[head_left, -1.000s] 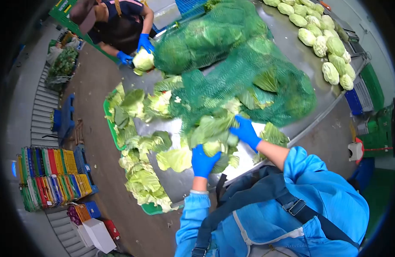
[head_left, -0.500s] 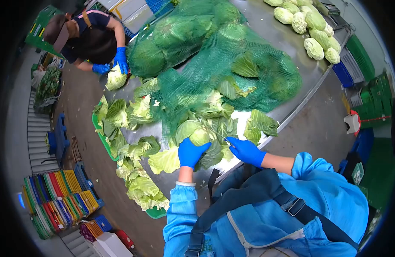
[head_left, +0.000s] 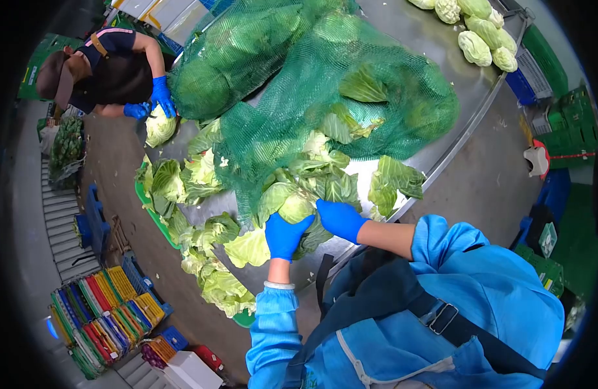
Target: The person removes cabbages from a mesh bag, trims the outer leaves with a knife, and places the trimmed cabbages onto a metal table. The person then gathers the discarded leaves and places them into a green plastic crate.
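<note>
A pale green cabbage point(head_left: 295, 209) with loose outer leaves lies at the near edge of the metal table. My left hand point(head_left: 287, 236), in a blue glove, grips it from the near left side. My right hand point(head_left: 340, 222), also gloved in blue, is closed at the cabbage's right side. A thin knife showed in that hand a moment ago; its blade is now mostly hidden against the leaves. Cut leaves point(head_left: 248, 247) lie left of my left hand, and a bigger green leaf point(head_left: 393, 181) lies right of the cabbage.
Green net sacks point(head_left: 403, 104) of cabbages cover the table's middle. Trimmed cabbages point(head_left: 474, 48) sit at the far right. A green crate point(head_left: 143, 191) heaped with leaves stands at the left edge. Across the table, a co-worker point(head_left: 117, 71) in blue gloves handles another cabbage point(head_left: 160, 126).
My right hand has moved left, from beside the cabbage right up against it. My left hand still holds the cabbage. The view has shifted slightly.
</note>
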`<state>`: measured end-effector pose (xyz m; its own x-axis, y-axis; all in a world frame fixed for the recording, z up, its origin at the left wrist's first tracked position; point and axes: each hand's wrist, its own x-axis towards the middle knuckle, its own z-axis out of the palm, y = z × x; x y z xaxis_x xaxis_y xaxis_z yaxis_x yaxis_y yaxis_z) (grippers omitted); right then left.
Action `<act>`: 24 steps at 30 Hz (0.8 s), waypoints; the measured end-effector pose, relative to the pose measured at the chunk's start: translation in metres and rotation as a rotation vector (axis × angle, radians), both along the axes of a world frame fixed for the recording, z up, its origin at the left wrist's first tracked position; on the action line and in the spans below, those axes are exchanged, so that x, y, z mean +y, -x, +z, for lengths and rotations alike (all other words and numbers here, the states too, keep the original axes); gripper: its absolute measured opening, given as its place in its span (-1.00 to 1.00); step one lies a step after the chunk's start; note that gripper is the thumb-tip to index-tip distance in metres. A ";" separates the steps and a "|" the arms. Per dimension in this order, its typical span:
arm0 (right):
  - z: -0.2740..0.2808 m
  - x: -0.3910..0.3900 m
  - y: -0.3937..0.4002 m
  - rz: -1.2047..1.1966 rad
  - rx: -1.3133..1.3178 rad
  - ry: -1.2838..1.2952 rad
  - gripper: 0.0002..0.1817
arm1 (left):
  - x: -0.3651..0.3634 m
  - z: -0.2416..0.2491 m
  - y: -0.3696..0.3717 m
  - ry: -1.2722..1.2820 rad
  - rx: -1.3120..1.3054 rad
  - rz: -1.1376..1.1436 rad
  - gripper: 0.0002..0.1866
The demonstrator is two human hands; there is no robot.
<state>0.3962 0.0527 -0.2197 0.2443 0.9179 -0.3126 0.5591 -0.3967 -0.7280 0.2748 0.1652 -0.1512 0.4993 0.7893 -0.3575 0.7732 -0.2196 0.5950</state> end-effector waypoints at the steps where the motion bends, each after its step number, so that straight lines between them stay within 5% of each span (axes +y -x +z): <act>1: -0.003 0.003 0.000 0.008 -0.030 -0.003 -0.80 | 0.000 -0.002 -0.001 -0.030 0.050 0.000 -0.19; 17: -0.013 0.002 0.001 -0.019 -0.212 0.103 -0.77 | 0.013 -0.025 -0.002 -0.196 -0.038 -0.017 -0.18; 18: -0.025 0.007 -0.001 -0.041 -0.236 0.092 -0.77 | 0.028 -0.026 -0.002 0.029 -0.015 -0.048 -0.13; 22: -0.061 0.000 -0.009 -0.030 -0.185 0.009 -0.75 | 0.049 -0.059 0.040 -0.018 -0.196 -0.097 0.14; 24: -0.065 0.004 -0.020 -0.040 0.064 0.158 -0.72 | 0.040 -0.078 0.075 0.033 -0.368 -0.050 0.28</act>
